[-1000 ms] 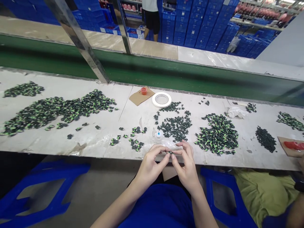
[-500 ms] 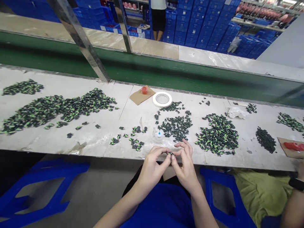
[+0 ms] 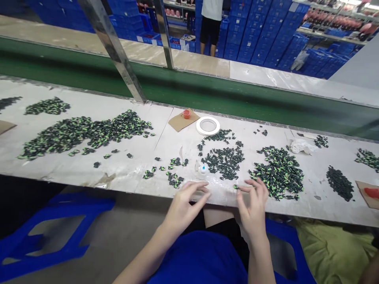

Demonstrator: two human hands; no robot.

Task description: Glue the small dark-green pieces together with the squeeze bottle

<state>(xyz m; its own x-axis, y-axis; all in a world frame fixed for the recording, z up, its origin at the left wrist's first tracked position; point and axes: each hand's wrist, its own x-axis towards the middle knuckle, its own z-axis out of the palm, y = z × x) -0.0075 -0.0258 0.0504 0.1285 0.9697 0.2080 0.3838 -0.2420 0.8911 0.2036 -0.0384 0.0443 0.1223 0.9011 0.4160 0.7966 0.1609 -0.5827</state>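
My left hand (image 3: 187, 203) is held over the table's front edge, its thumb and fingers apart with nothing between them. To its right, my right hand (image 3: 254, 203) has thumb and forefinger close together at a small black-and-green part (image 3: 235, 186). The part shows just past those fingertips; its exact kind is too small to make out. Ahead of my hands stand a small white bottle with a blue tip (image 3: 203, 169) and a heap of small dark parts (image 3: 226, 161). Right of that, near my right hand, lies a pile of black-and-green parts (image 3: 280, 171).
A white tape roll (image 3: 199, 127) and a red cup (image 3: 186, 114) on cardboard (image 3: 177, 123) lie at the back. Large black-and-green piles (image 3: 65, 136) spread leftward. Blue stools (image 3: 56, 221) flank me. Beyond the green strip (image 3: 192, 85) a person (image 3: 211, 23) stands by blue crates.
My hands, together around a small part before, have separated. The right hand has moved right with a small part at its fingertips; the left hand's fingers have come off it. The view has shifted slightly.
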